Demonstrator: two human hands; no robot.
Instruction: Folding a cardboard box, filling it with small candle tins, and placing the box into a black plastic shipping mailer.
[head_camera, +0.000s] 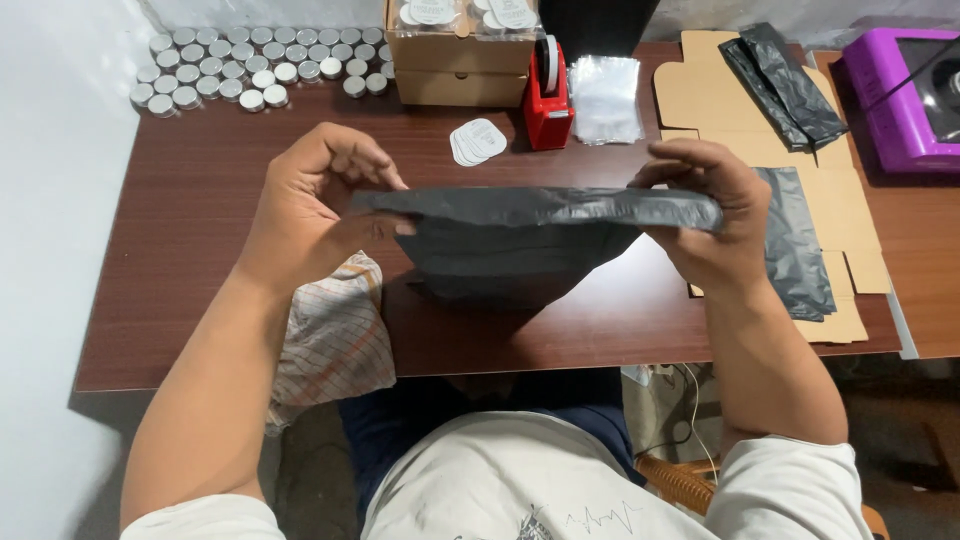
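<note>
**Grey mailer bag pinched at both ends above the worktop**

Grey plastic mailer bag (520, 240) is held across the middle of our view, just above the brown worktop (180, 260), near its front edge. Our left hand (305, 210) pinches the bag's left end between thumb and fingertips; our right hand (705, 215) pinches the right end the same way. The top strip runs taut and level between the two hands, and the body of the bag hangs folded below it.

Progress, as we judge it: the bag is picked up and stretched, but we cannot tell whether its mouth is open or sealed, nor whether anything is inside. Nothing else is in either hand.

Stock around it: round metal tins (250, 65) in rows at the far left corner, cardboard boxes (458, 65) behind centre, a red tape dispenser (548, 100) beside them, a small stack of white labels (478, 141) in front, a clear plastic bag pile (605, 98). To the right lie flat cardboard blanks (835, 200) with more dark bags (800, 250) on them, and a purple device (900, 100) at the far right.

Room: the wood directly under and beyond the bag is bare, so there is space to lay it flat. A checked cloth (330, 335) hangs over the front edge under the left wrist; the cardboard sits close by the right hand.
</note>
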